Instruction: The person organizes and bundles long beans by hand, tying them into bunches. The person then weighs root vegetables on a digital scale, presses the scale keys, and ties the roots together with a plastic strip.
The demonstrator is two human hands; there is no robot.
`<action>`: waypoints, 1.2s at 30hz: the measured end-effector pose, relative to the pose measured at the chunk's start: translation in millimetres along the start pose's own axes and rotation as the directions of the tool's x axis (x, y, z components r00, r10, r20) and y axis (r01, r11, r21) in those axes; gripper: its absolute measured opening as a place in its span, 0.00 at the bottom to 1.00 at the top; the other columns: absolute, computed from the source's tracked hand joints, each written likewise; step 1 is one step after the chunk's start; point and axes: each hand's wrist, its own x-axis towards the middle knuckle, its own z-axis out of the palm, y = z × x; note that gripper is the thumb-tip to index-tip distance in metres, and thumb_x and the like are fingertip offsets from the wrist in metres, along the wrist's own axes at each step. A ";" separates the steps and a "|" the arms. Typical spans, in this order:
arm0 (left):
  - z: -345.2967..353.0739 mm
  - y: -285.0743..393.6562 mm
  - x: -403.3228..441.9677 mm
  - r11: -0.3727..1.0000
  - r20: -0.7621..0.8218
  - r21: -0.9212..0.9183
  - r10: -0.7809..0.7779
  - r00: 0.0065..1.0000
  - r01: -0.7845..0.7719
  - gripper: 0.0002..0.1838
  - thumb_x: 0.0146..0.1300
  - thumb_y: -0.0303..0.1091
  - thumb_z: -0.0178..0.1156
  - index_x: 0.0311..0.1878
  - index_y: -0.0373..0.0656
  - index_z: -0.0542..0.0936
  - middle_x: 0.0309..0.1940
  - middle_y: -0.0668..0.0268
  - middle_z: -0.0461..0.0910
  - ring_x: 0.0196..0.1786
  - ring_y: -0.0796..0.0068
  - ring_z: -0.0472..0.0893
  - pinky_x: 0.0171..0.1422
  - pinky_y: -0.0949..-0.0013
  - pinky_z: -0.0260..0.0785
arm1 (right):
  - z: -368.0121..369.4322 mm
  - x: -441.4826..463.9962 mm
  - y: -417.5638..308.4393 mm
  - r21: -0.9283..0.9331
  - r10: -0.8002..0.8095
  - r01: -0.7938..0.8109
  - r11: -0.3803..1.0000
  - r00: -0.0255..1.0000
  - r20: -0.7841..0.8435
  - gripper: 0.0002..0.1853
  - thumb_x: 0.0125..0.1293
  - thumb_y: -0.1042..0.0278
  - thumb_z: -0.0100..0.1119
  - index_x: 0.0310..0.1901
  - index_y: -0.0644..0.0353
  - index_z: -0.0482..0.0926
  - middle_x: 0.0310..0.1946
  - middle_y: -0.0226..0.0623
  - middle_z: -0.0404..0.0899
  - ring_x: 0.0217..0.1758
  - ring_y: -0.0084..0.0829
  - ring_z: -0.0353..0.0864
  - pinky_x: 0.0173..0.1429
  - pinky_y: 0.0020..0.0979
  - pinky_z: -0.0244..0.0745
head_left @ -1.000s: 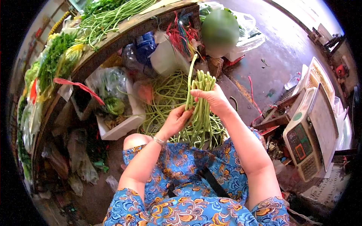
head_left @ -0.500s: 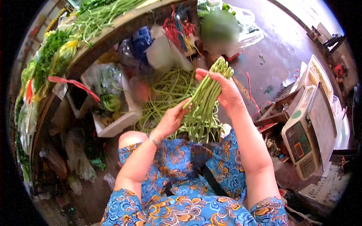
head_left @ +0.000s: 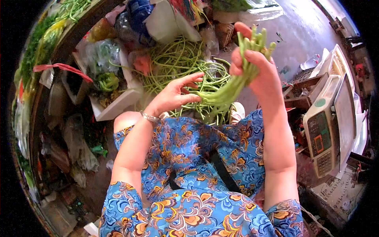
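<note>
A bundle of long green beans [head_left: 231, 90] is gripped near its top end by my right hand [head_left: 258, 65], with the cut tips sticking up above the fingers. The lower part of the bundle hangs down to the left and is blurred by motion. My left hand [head_left: 177, 93] has its fingers apart beside the hanging beans, with the thumb close to them; whether it touches them I cannot tell. Under both hands lies a loose, tangled heap of long beans [head_left: 173, 61] in front of my knees.
On the left a white foam box [head_left: 118, 104] holds leafy greens and plastic bags. A vegetable shelf [head_left: 59, 55] curves along the far left, with a red strip [head_left: 65, 68] hanging out. A weighing scale [head_left: 321, 122] stands at the right, near a handwritten cardboard sign [head_left: 339, 191].
My right hand has lifted the bundle up and to the right, tilting it. The left hand has let go of the bundle, and its fingers have spread. The view has shifted.
</note>
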 end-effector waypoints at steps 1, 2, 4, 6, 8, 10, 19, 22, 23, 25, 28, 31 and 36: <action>-0.8 0.0 0.7 1.000 -0.002 -0.002 -0.004 1.000 0.004 0.35 0.62 0.25 0.64 0.73 0.48 0.65 0.61 0.64 0.75 0.56 0.77 0.75 0.63 0.68 0.72 | 2.2 -10.1 -4.4 0.002 0.004 -0.004 1.000 1.000 0.000 0.32 0.65 0.66 0.58 0.70 0.60 0.60 0.25 0.30 0.74 0.26 0.24 0.75 0.34 0.27 0.74; -2.0 0.2 1.6 0.996 0.072 -0.082 -0.024 0.997 0.030 0.34 0.62 0.25 0.64 0.72 0.48 0.66 0.60 0.64 0.75 0.56 0.77 0.75 0.63 0.68 0.72 | 0.9 -21.4 -9.6 0.142 0.012 -0.027 0.989 0.994 0.108 0.34 0.65 0.66 0.58 0.71 0.61 0.59 0.24 0.30 0.74 0.23 0.24 0.75 0.32 0.28 0.73; -1.1 0.2 2.7 0.977 0.109 -0.197 -0.059 0.992 0.080 0.31 0.63 0.26 0.64 0.70 0.44 0.69 0.56 0.65 0.78 0.54 0.79 0.76 0.61 0.70 0.72 | 7.4 -41.4 -22.6 0.431 -0.027 -0.126 0.894 0.943 0.332 0.33 0.66 0.67 0.58 0.70 0.63 0.60 0.23 0.32 0.77 0.20 0.27 0.76 0.30 0.30 0.74; -5.6 -15.6 10.0 0.981 0.063 -0.137 -0.127 0.990 0.135 0.29 0.63 0.26 0.64 0.68 0.43 0.70 0.54 0.66 0.79 0.53 0.80 0.76 0.60 0.71 0.72 | 1.4 -47.9 -30.5 0.576 -0.165 -0.261 0.774 0.796 0.583 0.23 0.67 0.70 0.58 0.62 0.66 0.66 0.25 0.39 0.81 0.21 0.33 0.81 0.31 0.35 0.79; -6.6 -34.6 20.9 0.983 -0.049 -0.030 -0.185 0.982 0.184 0.23 0.64 0.29 0.63 0.62 0.39 0.75 0.46 0.68 0.82 0.47 0.81 0.79 0.54 0.74 0.73 | -15.8 -46.7 -39.0 0.537 -0.263 -0.336 0.773 0.601 0.755 0.12 0.68 0.74 0.58 0.50 0.68 0.71 0.27 0.47 0.83 0.25 0.39 0.85 0.34 0.40 0.82; -13.7 -56.4 38.8 0.948 -0.053 0.177 -0.260 0.964 0.265 0.22 0.63 0.31 0.63 0.60 0.37 0.76 0.44 0.67 0.83 0.45 0.80 0.79 0.52 0.73 0.73 | -23.1 -60.0 -48.0 0.491 -0.188 -0.261 0.831 0.699 0.690 0.10 0.62 0.70 0.63 0.39 0.64 0.72 0.19 0.40 0.78 0.17 0.34 0.77 0.23 0.37 0.76; 29.8 -223.0 130.5 0.575 -0.110 0.791 -0.204 0.973 0.210 0.14 0.56 0.26 0.58 0.47 0.39 0.80 0.44 0.52 0.81 0.49 0.50 0.80 0.56 0.56 0.73 | -43.3 -68.2 -44.5 0.396 0.185 -0.153 0.905 0.982 -0.042 0.09 0.65 0.72 0.56 0.34 0.61 0.64 0.15 0.32 0.66 0.10 0.25 0.66 0.18 0.35 0.70; 48.0 -269.0 150.2 0.523 -0.054 0.852 0.040 0.998 0.025 0.14 0.57 0.23 0.54 0.47 0.42 0.78 0.41 0.55 0.79 0.48 0.52 0.77 0.53 0.54 0.70 | -51.1 -66.9 -42.9 0.521 0.123 -0.034 0.853 0.983 -0.137 0.11 0.66 0.72 0.56 0.35 0.63 0.61 0.16 0.36 0.68 0.06 0.23 0.60 0.09 0.31 0.58; 52.6 -278.8 154.0 0.507 -0.058 0.862 0.094 0.994 0.002 0.12 0.59 0.24 0.51 0.46 0.44 0.77 0.42 0.57 0.78 0.50 0.55 0.76 0.53 0.54 0.68 | -56.0 -63.8 -41.6 0.498 0.106 -0.015 0.867 0.982 -0.155 0.11 0.65 0.75 0.57 0.35 0.64 0.62 0.18 0.42 0.72 0.08 0.27 0.66 0.12 0.33 0.64; 56.9 -295.9 159.8 0.403 -0.085 0.913 0.062 0.994 0.053 0.11 0.61 0.26 0.51 0.46 0.46 0.77 0.44 0.60 0.78 0.51 0.58 0.76 0.54 0.54 0.65 | -77.7 -63.1 -49.2 0.491 0.229 -0.202 0.847 0.973 0.006 0.12 0.64 0.76 0.59 0.38 0.65 0.63 0.19 0.44 0.75 0.11 0.34 0.72 0.15 0.37 0.71; 56.2 -306.0 168.3 0.218 -0.091 0.971 -0.036 0.995 0.097 0.09 0.61 0.29 0.53 0.44 0.49 0.78 0.43 0.62 0.78 0.51 0.61 0.76 0.56 0.53 0.64 | -93.3 -46.9 -45.7 0.466 0.258 -0.279 0.839 0.960 0.110 0.13 0.62 0.77 0.61 0.40 0.65 0.65 0.21 0.45 0.77 0.14 0.39 0.76 0.19 0.40 0.74; 46.1 -303.1 170.5 0.166 -0.052 0.984 -0.119 0.992 0.071 0.07 0.62 0.31 0.55 0.40 0.51 0.80 0.39 0.64 0.79 0.50 0.62 0.77 0.57 0.50 0.63 | -84.2 -47.0 -46.0 0.422 0.233 -0.201 0.884 0.972 -0.024 0.14 0.61 0.76 0.62 0.39 0.64 0.64 0.18 0.41 0.74 0.12 0.36 0.73 0.17 0.37 0.71; -1.7 -247.5 172.2 0.130 -0.087 0.986 -0.127 0.988 0.103 0.08 0.63 0.38 0.58 0.42 0.50 0.81 0.39 0.66 0.82 0.49 0.64 0.78 0.60 0.46 0.63 | -49.9 -41.2 -25.8 0.352 0.068 0.048 0.935 0.948 -0.310 0.13 0.60 0.75 0.61 0.34 0.61 0.63 0.14 0.33 0.70 0.09 0.26 0.67 0.13 0.30 0.65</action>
